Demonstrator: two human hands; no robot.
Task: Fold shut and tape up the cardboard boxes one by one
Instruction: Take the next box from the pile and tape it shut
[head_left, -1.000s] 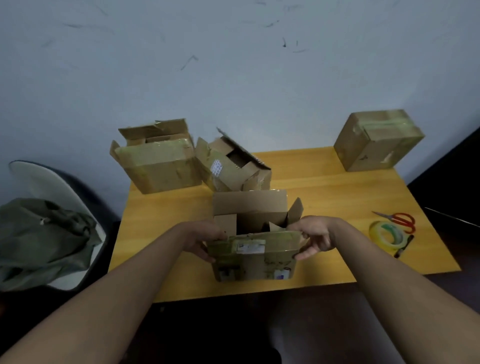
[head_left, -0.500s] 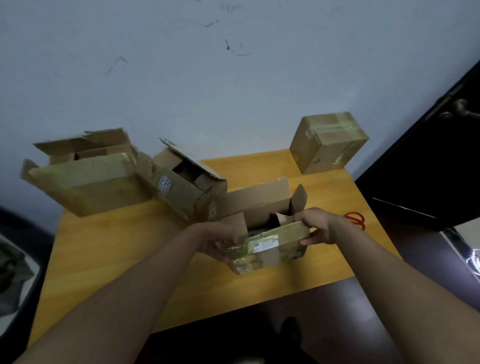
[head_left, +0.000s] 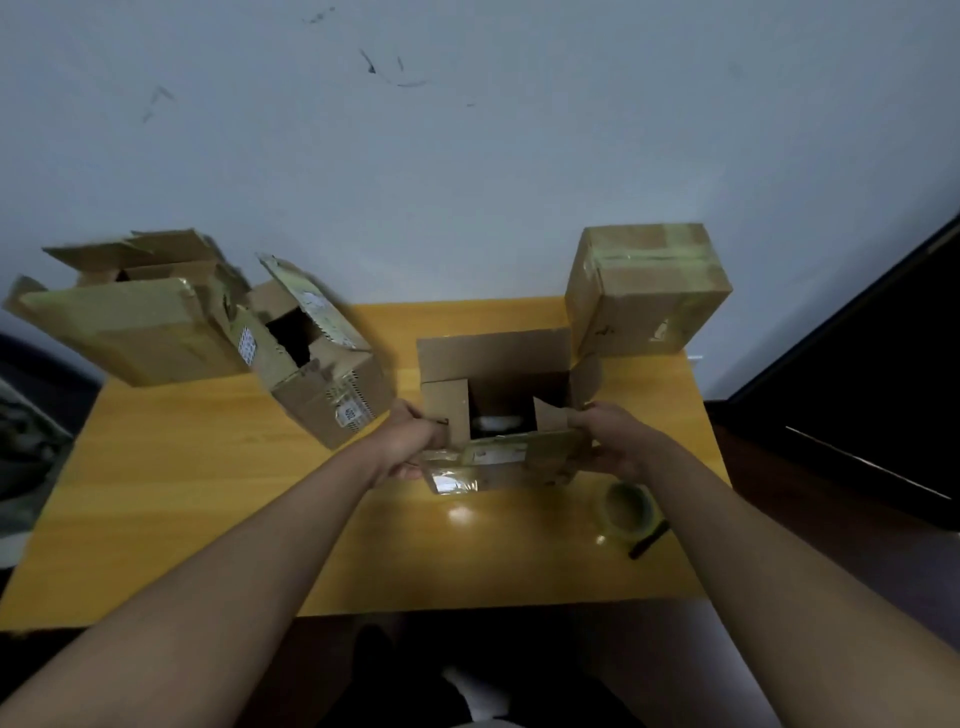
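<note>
A: What's the biggest thing there?

B: The yellow wooden table (head_left: 208, 519), set against a pale wall (head_left: 467, 182). Both hands work near its middle.

A: And the boxes, by size?

B: Well to the left of the grip and further back stands a large open box (head_left: 140, 332), flaps up. Just beside it, closer to the left hand, a tilted open box (head_left: 322, 379) leans on its side with its mouth showing. Beyond the right hand, at the back right corner, sits a sealed box (head_left: 644, 291) with a band of tape across its top.

A: Which one is being handled?

B: The open box in hand (head_left: 498, 415), smaller than the others, right between the two hands. Its far flap stands upright, the side flaps are partly turned in, and the near flap is folded outward toward the person. Something pale lies inside; I cannot tell what.

A: How do the hands hold it?

B: The left hand (head_left: 410, 441) grips the box's left end, fingers curled round the edge. The right hand (head_left: 613, 441) grips the right end of the near flap, thumb on top.

A: Anything smaller?

B: A tape roll (head_left: 628, 512) lies flat just below the right wrist, touching a dark pen-like object (head_left: 649, 540) partly hidden by the forearm.
</note>
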